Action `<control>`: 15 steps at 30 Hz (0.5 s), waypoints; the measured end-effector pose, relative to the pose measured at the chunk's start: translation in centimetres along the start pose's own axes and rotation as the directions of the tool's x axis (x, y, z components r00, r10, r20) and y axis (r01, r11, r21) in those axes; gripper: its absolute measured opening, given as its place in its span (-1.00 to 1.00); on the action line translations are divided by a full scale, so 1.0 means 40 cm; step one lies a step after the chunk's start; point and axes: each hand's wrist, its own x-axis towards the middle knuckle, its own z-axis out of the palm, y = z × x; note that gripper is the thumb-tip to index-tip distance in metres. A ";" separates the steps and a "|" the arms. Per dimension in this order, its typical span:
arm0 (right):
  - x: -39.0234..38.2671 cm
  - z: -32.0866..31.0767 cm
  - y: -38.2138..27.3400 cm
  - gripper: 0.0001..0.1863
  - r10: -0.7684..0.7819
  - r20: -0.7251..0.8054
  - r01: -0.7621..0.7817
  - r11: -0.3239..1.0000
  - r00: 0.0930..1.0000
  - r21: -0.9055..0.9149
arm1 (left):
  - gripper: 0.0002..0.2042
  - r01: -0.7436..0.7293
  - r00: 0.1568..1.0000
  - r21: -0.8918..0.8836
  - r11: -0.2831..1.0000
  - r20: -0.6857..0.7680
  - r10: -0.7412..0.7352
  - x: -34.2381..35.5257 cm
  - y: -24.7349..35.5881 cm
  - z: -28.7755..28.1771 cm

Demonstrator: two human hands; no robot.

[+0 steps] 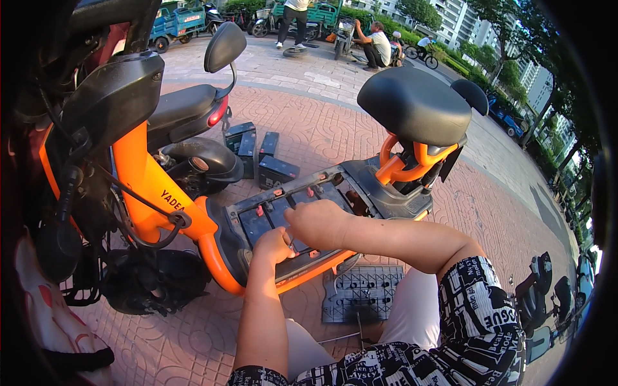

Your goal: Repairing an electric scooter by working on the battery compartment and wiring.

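Observation:
An orange electric scooter [149, 183] stands before me with its footboard compartment [297, 187] uncovered. Dark batteries [255, 226] sit side by side inside, with red terminal pieces [260, 210] on top. At the compartment's near edge my left hand [275, 246] is closed, thumb and fingers pinched together over a battery. My right hand [315, 224] curls into a closed shape just above and right of it, almost touching. What either hand holds is hidden by the fingers.
Several black batteries [278, 172] lie on the paving beyond the scooter. A ribbed grey plastic panel [360, 294] rests on the ground by my legs. The black seat [417, 106] rises at the right, a mirror [225, 47] at upper left. People and vehicles are farther back.

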 end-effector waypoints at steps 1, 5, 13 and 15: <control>0.001 -0.003 -0.003 -0.71 0.001 0.000 -0.001 1.000 1.000 0.001 | -0.69 0.000 1.000 0.001 1.000 0.001 0.000 0.001 -0.002 0.004; -0.012 -0.001 0.002 -0.71 -0.165 -0.104 0.157 0.984 0.981 -0.083 | -0.69 -0.033 0.999 0.013 0.999 -0.029 0.033 0.002 -0.007 0.008; -0.001 -0.010 -0.006 -0.68 -0.038 -0.004 0.038 0.998 0.999 -0.054 | -0.70 0.005 1.000 -0.032 0.999 -0.003 -0.006 -0.015 0.013 -0.004; 0.004 -0.020 -0.006 -0.69 0.051 0.060 -0.048 0.998 0.997 -0.040 | -0.71 0.019 1.000 0.045 0.999 -0.015 -0.018 -0.011 0.009 -0.004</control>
